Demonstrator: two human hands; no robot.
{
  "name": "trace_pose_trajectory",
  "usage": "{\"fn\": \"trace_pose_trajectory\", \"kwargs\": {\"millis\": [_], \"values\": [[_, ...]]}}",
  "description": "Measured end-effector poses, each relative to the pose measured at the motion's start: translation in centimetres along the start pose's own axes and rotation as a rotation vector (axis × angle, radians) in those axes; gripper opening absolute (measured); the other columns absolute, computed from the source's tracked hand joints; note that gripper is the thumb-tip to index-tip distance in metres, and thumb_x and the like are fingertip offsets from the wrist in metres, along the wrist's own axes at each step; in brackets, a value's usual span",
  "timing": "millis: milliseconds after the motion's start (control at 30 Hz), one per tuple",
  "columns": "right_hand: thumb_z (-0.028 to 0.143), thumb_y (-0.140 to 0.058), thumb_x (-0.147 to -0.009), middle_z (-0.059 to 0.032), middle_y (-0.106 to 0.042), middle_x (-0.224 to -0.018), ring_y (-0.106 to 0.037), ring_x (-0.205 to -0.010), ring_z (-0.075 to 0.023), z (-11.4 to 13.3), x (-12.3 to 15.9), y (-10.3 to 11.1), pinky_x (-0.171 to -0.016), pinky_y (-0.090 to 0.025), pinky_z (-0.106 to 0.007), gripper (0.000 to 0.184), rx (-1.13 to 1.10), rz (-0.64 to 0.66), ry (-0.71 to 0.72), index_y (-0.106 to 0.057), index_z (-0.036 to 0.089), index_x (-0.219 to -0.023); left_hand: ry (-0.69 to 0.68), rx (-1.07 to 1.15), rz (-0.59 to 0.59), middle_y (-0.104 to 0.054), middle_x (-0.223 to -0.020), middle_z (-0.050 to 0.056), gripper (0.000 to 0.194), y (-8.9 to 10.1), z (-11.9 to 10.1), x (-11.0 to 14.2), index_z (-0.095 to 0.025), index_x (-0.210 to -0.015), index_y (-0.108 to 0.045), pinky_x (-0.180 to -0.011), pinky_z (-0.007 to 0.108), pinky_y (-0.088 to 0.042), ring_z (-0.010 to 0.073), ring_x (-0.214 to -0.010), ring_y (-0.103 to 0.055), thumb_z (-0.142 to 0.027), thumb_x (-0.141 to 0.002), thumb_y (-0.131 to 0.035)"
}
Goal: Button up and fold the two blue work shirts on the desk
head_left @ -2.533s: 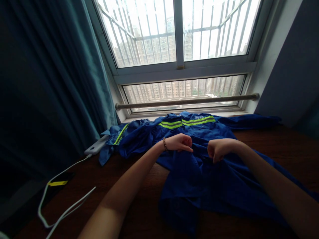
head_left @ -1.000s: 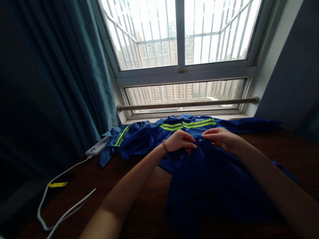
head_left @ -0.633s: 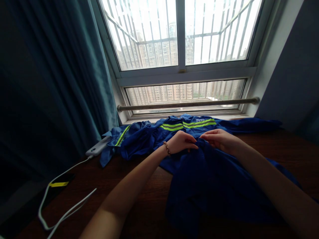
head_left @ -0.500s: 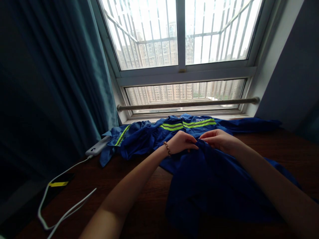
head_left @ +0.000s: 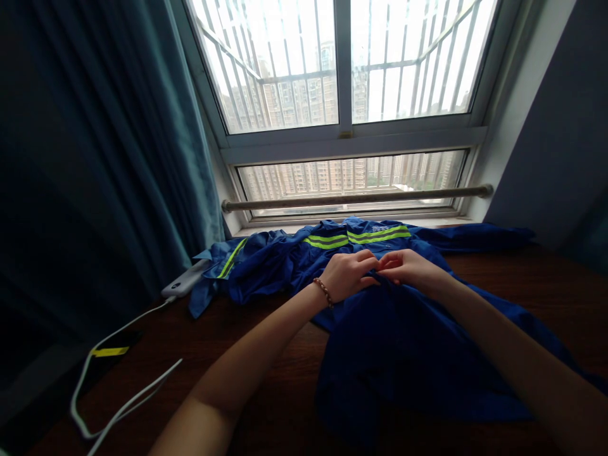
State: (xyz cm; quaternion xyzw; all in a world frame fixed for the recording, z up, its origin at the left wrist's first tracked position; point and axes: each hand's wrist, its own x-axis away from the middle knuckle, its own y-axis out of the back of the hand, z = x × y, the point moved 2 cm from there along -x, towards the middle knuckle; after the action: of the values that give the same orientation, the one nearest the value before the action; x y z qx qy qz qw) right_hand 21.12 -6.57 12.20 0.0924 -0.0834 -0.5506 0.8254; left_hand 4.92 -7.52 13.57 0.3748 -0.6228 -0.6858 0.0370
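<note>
I have both hands near the middle of the frame, close together over a bunched ridge of dark blue cloth (head_left: 427, 361). On my left hand (head_left: 346, 277), the fingers (head_left: 368, 280) are closed in a pinch on the top of that ridge. My right hand (head_left: 412, 269) comes in from the lower right, its thumb and forefinger also pinching the cloth, with the fingertips of the two hands meeting or nearly so; I cannot make out exactly what lies between them. A beaded bracelet (head_left: 323, 292) circles the left wrist.

From the grip, the cloth drapes down through the lower centre and spreads toward the right edge. Behind my hands, the blue garment (head_left: 266, 269) lies rumpled across the centre, with lime reflective stripes (head_left: 379, 235) over it and a long sleeve (head_left: 479, 238) stretched to the right. My hands hide part of where cloth and garment meet.

All of it rests on a dark brown worktop (head_left: 270, 373). At centre left, a pale device (head_left: 183, 283) sits against the garment's edge, and a white cable (head_left: 114, 329) runs from it toward the lower left, passing a yellow strip (head_left: 110, 351). A teal curtain (head_left: 142, 139) fills the upper left; a barred window (head_left: 344, 123) takes the upper centre, with a horizontal rail (head_left: 356, 200) across its lower pane.
</note>
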Motion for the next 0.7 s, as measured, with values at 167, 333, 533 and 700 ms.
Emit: {"fn": "trace_pose_trajectory", "kwargs": {"millis": [167,333,533,700], "values": [[0.027,-0.069,-0.055,0.0019,-0.054,-0.055,-0.047,-0.051,-0.0073,0.06,0.04,-0.08,-0.045,-0.034,-0.018,0.026,-0.01,0.007,-0.014,-0.058,0.013,-0.074,-0.015,-0.107,-0.029,-0.059,-0.088,0.002,0.025,-0.6,0.17,0.08,-0.019,-0.085,-0.057,-0.062,0.02,-0.035,0.0115,-0.073,-0.055,-0.038,-0.083,-0.04],[0.027,-0.07,-0.055,0.0008,-0.056,-0.059,-0.048,-0.053,-0.008,0.18,0.02,0.08,-0.046,-0.037,-0.018,0.027,-0.02,-0.026,-0.002,-0.059,0.013,-0.076,0.001,-0.181,-0.097,-0.057,-0.08,0.002,0.027,-0.65,0.02,0.24,-0.019,-0.079,-0.057,-0.058,0.022,-0.033,0.0108,-0.065,-0.052,-0.035,-0.084,-0.036],[0.023,-0.071,-0.052,-0.0005,-0.057,-0.068,-0.05,-0.054,-0.0082,0.47,0.15,0.13,-0.047,-0.038,-0.019,0.032,-0.013,-0.086,0.03,-0.058,0.014,-0.079,0.161,-0.18,-0.214,-0.056,-0.08,0.002,0.022,-0.57,0.04,0.31,-0.019,-0.078,-0.056,-0.056,0.022,-0.033,0.0105,-0.063,-0.052,-0.029,-0.083,-0.037],[0.021,-0.069,-0.054,0.0023,-0.056,-0.061,-0.05,-0.054,-0.0092,0.62,0.25,-0.55,-0.048,-0.036,-0.019,0.045,0.045,-0.015,0.106,-0.053,0.015,-0.095,0.315,-0.115,-0.307,-0.056,-0.08,0.001,0.009,-0.49,0.63,0.28,-0.019,-0.076,-0.055,-0.059,0.021,-0.036,0.0105,-0.066,-0.052,-0.021,-0.077,-0.046]]}}
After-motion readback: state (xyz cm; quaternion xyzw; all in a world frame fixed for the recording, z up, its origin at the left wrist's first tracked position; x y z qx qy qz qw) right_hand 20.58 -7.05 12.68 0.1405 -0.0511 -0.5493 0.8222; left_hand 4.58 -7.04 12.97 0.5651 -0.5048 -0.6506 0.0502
